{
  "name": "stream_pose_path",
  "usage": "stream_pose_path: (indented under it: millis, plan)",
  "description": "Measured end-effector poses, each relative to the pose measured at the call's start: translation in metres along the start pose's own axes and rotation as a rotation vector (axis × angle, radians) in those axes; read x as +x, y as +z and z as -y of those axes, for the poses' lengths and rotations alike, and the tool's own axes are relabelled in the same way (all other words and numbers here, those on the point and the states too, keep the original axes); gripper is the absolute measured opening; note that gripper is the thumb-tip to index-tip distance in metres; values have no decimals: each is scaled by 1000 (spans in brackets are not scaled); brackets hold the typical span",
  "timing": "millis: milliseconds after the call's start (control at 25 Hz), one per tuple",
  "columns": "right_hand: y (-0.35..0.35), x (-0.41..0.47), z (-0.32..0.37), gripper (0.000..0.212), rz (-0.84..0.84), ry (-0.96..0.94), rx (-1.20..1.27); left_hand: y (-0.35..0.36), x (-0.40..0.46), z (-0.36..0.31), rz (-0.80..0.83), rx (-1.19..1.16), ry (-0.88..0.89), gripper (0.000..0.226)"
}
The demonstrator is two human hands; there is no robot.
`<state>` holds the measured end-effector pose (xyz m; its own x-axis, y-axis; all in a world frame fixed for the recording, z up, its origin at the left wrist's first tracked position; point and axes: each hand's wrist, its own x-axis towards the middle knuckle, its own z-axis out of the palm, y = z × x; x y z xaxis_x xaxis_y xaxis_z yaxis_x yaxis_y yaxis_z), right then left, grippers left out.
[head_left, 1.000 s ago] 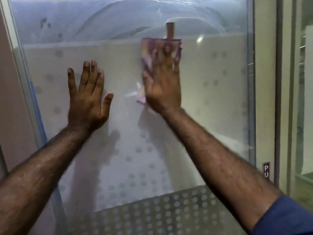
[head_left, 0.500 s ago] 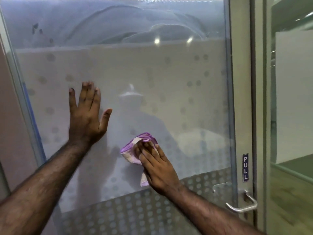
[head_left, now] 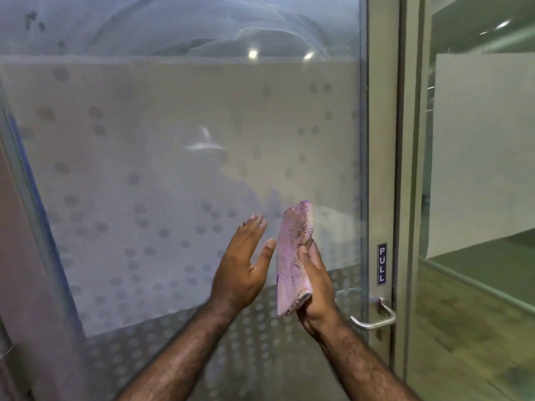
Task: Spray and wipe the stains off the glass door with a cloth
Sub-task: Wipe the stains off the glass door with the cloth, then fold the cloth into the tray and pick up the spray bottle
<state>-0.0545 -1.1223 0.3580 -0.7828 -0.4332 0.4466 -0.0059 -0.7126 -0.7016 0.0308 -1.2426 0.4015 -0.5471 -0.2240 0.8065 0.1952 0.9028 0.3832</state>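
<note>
The glass door [head_left: 173, 134] fills the view, frosted with a dotted band, and wet smears arc across its clear top strip. A few dark stains [head_left: 31, 20] sit at the top left. My right hand [head_left: 315, 287] grips a folded pink-purple cloth [head_left: 292, 256] upright, away from the glass. My left hand [head_left: 246, 261] is beside the cloth with straight fingers, its thumb close to the cloth's edge. No spray bottle is in view.
A metal lever handle [head_left: 373, 316] sticks out at the door's right edge, below a PULL label [head_left: 382, 263]. The door frame [head_left: 382, 140] and a fixed glass panel [head_left: 477, 140] stand to the right. A wall lies at the left.
My right hand wiped downward from the top of the frosted band, then lifted the cloth off the glass. My left hand left the glass and came over beside the cloth.
</note>
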Motion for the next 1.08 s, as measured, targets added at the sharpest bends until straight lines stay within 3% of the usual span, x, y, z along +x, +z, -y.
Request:
stream_pose_path:
  millis: [160,200,280,360,560,640,720,880,1080]
  plan:
    - [-19,-26,21,49,21,151,263,34,-26,-33,98,-422,-383,35]
    - [-22,-30,23,54,12,201,298,39,-28,-36,126,-543,-489,44]
    - [-35,-42,29,59,-39,257,291,54,-37,-42,253,-732,-749,52]
    - [-51,-55,32,59,-98,274,260,66,-51,-46,345,-823,-883,40]
    - [-98,-89,54,52,-158,386,244,97,-81,-62,372,-772,-961,24]
    - [-124,-107,63,52,-176,428,153,109,-93,-70,414,-711,-948,21]
    - [-149,-126,71,39,-193,436,1,122,-107,-81,466,-651,-912,20]
    - [-194,-162,94,30,-373,486,-348,147,-132,-106,537,-678,-868,12]
    - [-241,-207,151,22,-510,469,-389,190,-147,-155,612,-762,-866,12]
